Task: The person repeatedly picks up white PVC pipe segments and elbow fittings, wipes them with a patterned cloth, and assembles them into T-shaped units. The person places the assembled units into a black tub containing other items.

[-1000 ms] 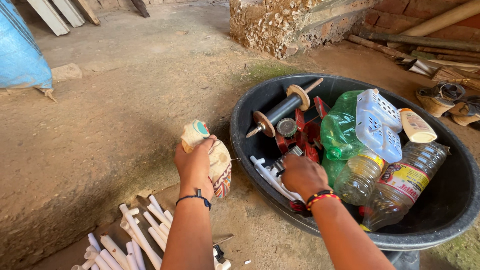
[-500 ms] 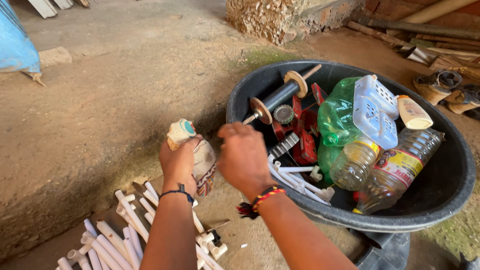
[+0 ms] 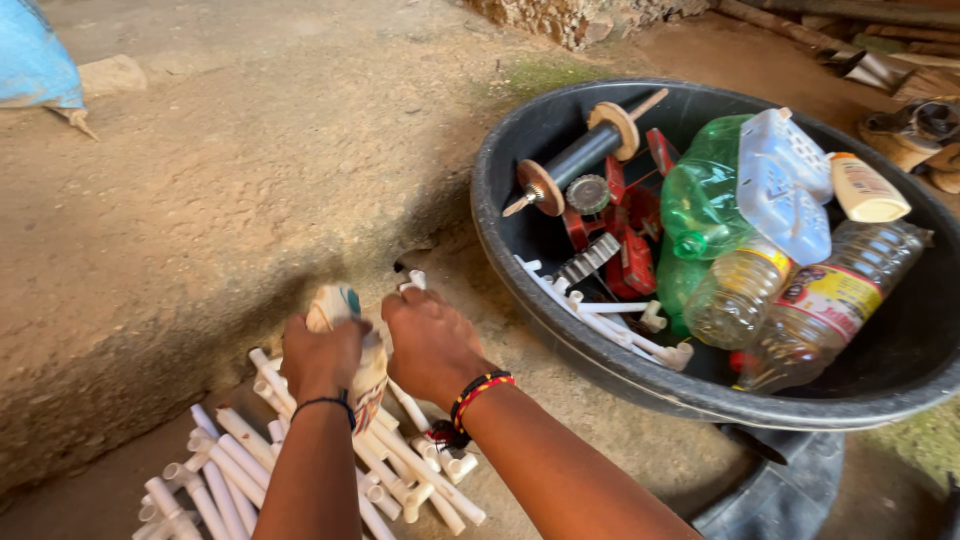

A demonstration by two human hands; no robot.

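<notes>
My left hand [image 3: 322,357] grips a small cream bottle [image 3: 352,340] with a patterned label, held low over a heap of white plastic pipe pieces [image 3: 300,465] on the dirt floor. My right hand [image 3: 432,345] sits just right of the bottle with a white pipe piece [image 3: 412,281] poking up from its closed fingers. A black wristband is on my left wrist and red-and-black beads on my right. To the right stands a large black tub [image 3: 560,335].
The tub holds a wooden-ended spool [image 3: 580,155], red metal parts [image 3: 625,235], a green bottle [image 3: 705,195], clear plastic bottles [image 3: 800,310], a white container [image 3: 785,180] and more white pipe pieces [image 3: 620,325]. A blue sack [image 3: 35,60] lies far left. A rubble wall runs along the back.
My right hand left the tub and came left beside the bottle, holding a white pipe piece. Both hands dropped lower over the pipe heap.
</notes>
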